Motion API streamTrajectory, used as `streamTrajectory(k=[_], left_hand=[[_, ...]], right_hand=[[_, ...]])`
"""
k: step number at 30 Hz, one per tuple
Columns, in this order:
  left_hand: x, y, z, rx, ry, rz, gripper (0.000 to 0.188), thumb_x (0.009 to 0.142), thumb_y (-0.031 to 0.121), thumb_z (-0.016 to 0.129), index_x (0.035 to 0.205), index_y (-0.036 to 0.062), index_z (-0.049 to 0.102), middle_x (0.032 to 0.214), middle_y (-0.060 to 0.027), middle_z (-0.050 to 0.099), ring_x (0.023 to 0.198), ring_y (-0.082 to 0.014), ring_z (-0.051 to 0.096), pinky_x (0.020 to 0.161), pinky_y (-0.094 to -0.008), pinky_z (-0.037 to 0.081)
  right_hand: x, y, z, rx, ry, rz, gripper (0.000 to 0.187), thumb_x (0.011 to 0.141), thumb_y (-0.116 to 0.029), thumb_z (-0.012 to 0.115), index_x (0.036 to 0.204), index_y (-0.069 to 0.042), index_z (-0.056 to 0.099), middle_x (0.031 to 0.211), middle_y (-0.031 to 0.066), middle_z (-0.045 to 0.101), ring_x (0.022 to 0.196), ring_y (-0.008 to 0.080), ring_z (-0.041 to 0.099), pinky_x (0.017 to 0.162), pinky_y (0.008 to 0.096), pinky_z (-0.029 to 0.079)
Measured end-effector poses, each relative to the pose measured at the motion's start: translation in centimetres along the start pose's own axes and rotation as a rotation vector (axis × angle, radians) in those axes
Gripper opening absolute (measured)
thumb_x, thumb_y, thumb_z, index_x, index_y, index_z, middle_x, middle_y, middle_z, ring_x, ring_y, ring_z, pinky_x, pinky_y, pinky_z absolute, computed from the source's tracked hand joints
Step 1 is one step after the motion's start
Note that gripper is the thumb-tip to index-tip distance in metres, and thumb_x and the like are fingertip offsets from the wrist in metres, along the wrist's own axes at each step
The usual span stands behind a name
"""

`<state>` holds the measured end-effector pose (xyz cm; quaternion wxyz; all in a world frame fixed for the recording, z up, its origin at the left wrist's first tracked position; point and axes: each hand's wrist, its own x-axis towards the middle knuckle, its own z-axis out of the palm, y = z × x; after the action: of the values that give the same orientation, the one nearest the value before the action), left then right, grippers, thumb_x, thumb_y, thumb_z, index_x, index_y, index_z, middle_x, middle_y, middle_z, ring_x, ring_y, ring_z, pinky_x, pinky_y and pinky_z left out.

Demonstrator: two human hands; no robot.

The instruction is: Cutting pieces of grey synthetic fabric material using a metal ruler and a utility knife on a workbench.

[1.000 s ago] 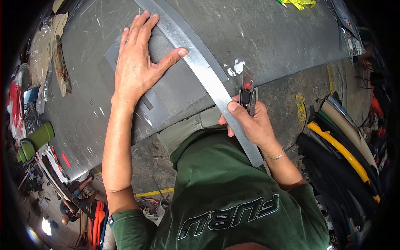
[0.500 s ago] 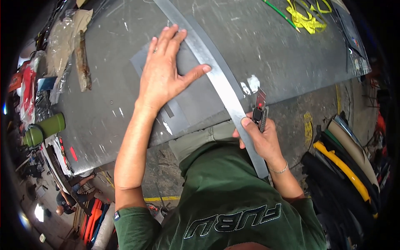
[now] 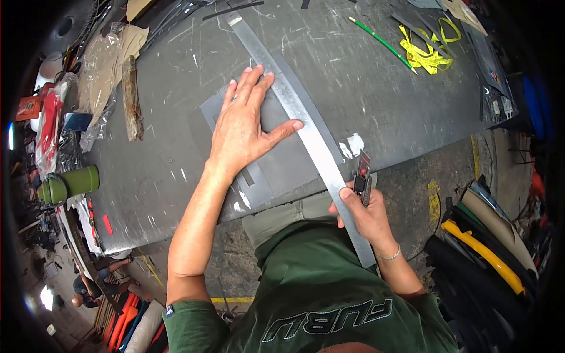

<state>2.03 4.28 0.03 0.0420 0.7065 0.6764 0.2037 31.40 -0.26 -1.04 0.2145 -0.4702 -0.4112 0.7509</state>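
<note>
A long metal straightedge [image 3: 322, 154] lies slantwise over a dark grey sheet [image 3: 282, 154] on the worktable. My left hand [image 3: 244, 132] rests palm down on the sheet, fingers stretched out, with fingertips and thumb tip against the straightedge's left side. At the table's near edge, my right hand [image 3: 369, 217] pinches the straightedge's near end, which juts past the edge. That same hand also holds a utility knife [image 3: 362, 179], its blade pointing up and away from me. Part of the knife's handle is hidden by my fingers.
A green pencil [image 3: 384, 45] and a yellow tape measure [image 3: 424, 53] lie at the far right of the worktable [image 3: 182, 117]. On the left are a rough stick [image 3: 131, 97], plastic wrapping and a green bottle [image 3: 70, 185]. Material rolls [image 3: 482, 256] stand at right; a person [image 3: 94, 288] is lower left.
The view has shifted, so the table sits slightly lower and the straightedge's far end shows. Both hands keep their holds, and the straightedge stays in place on the sheet.
</note>
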Motion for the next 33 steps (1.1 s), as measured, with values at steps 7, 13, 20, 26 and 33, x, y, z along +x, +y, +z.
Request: streamTrajectory(k=[7, 13, 20, 26, 33], left_hand=[[0.01, -0.01, -0.01, -0.011, -0.024, -0.018, 0.104, 0.076, 0.071, 0.078, 0.147, -0.0005, 0.053, 0.157, -0.0235, 0.046, 0.152, -0.0376, 0.036, 0.127, -0.0547, 0.023], [0.03, -0.04, 0.16, -0.005, -0.02, -0.026, 0.105, 0.075, 0.072, 0.079, 0.147, 0.0001, 0.053, 0.157, -0.0229, 0.046, 0.152, -0.0367, 0.036, 0.127, -0.0543, 0.022], [0.05, 0.03, 0.15, 0.0, -0.024, -0.033, 0.106, 0.074, 0.072, 0.079, 0.148, 0.0008, 0.053, 0.158, -0.0222, 0.045, 0.152, -0.0359, 0.036, 0.127, -0.0541, 0.022], [0.04, -0.04, 0.13, -0.003, -0.026, -0.034, 0.106, 0.074, 0.073, 0.078, 0.148, 0.001, 0.053, 0.158, -0.0222, 0.046, 0.153, -0.0357, 0.035, 0.127, -0.0546, 0.022], [0.05, 0.08, -0.01, -0.014, -0.038, -0.036, 0.104, 0.073, 0.064, 0.084, 0.15, 0.0037, 0.05, 0.161, -0.0197, 0.042, 0.152, -0.0357, 0.037, 0.128, -0.0542, 0.02]], right_hand=[[-0.06, 0.01, 0.02, -0.011, 0.0, -0.002, 0.029, 0.107, -0.027, 0.06, 0.099, 0.0, 0.064, 0.079, 0.0103, 0.073, 0.054, 0.0124, 0.062, 0.052, 0.028, 0.05], [-0.06, -0.28, 0.14, -0.017, -0.001, -0.009, 0.029, 0.107, -0.026, 0.059, 0.097, 0.0, 0.064, 0.079, 0.0103, 0.073, 0.054, 0.0123, 0.062, 0.052, 0.0278, 0.049], [-0.04, -0.21, 0.1, -0.022, -0.006, -0.01, 0.029, 0.108, -0.026, 0.058, 0.096, 0.0, 0.064, 0.079, 0.0104, 0.073, 0.054, 0.0119, 0.062, 0.051, 0.0276, 0.049], [-0.05, -0.13, 0.12, -0.024, -0.003, -0.009, 0.029, 0.108, -0.026, 0.057, 0.095, 0.0, 0.064, 0.079, 0.0104, 0.073, 0.053, 0.0119, 0.062, 0.051, 0.0276, 0.049], [0.0, -0.07, 0.08, -0.013, -0.008, -0.006, 0.029, 0.108, -0.025, 0.058, 0.095, 0.0, 0.064, 0.079, 0.011, 0.073, 0.054, 0.0126, 0.062, 0.051, 0.0277, 0.05]])
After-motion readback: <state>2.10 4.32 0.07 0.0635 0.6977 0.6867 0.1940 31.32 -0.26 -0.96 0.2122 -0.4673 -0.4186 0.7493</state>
